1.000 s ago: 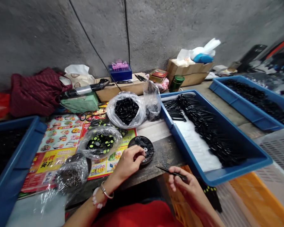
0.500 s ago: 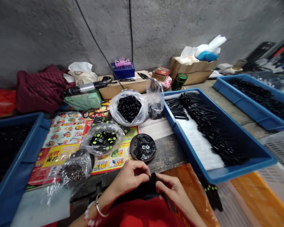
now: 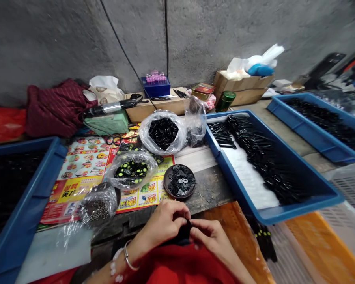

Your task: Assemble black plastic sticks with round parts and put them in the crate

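My left hand (image 3: 165, 221), with a metal bangle and a beaded bracelet at its wrist, is closed in a pinch at the near edge of the bench. It grips a small black part (image 3: 187, 227). From the other side my right hand (image 3: 209, 235) pinches the same part between thumb and fingers. Dark clothing behind it and the fingers hide most of its shape. Just beyond the hands stands a round dark dish (image 3: 166, 188) of flat black pieces, with a pair of paler ones on top.
A blue bin (image 3: 298, 217) of long black parts stands right, another blue bin (image 3: 51, 157) left. Plastic bags hold black pieces (image 3: 163, 134), yellow-dotted pieces (image 3: 131, 171) and small metal pins (image 3: 98, 211). A cylindrical power tool (image 3: 111, 107) lies at the back; an orange crate (image 3: 322, 240) is lower right.
The black part's lower end, seen below my right fingers before, is now hidden. My hands stay together, right fingers curled slightly more. The view has shifted a little.
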### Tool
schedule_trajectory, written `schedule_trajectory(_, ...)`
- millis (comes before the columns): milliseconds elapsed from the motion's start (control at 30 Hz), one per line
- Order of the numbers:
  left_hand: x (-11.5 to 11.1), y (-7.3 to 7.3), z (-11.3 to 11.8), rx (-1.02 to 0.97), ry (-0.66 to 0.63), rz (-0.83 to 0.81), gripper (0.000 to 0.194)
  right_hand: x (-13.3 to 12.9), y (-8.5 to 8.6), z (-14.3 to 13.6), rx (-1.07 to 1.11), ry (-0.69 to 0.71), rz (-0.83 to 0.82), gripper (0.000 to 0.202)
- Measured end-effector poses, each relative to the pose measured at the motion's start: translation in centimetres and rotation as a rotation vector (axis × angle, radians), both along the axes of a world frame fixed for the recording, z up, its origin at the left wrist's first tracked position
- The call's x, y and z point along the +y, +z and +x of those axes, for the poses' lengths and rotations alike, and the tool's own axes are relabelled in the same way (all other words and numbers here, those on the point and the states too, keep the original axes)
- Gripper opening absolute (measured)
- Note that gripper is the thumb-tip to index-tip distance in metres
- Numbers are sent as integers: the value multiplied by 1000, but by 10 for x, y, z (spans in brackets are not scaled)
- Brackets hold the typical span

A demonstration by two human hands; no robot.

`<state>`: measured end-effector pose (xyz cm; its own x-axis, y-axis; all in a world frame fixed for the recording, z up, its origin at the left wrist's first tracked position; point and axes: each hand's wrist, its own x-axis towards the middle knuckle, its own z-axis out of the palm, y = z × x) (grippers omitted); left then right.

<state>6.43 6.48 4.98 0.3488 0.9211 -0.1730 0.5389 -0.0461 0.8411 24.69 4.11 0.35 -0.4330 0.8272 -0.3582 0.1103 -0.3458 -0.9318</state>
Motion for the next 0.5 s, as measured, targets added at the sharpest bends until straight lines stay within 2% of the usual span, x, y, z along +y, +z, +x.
schedule_trajectory(267,-6,-1,2,27,-16,67,24,-2,-5,-4,30,-20,-21,50)
schedule_trajectory(500,-9,0,-1,-30,13,-18,18,-4,-10,-7,43,-52,22,50)
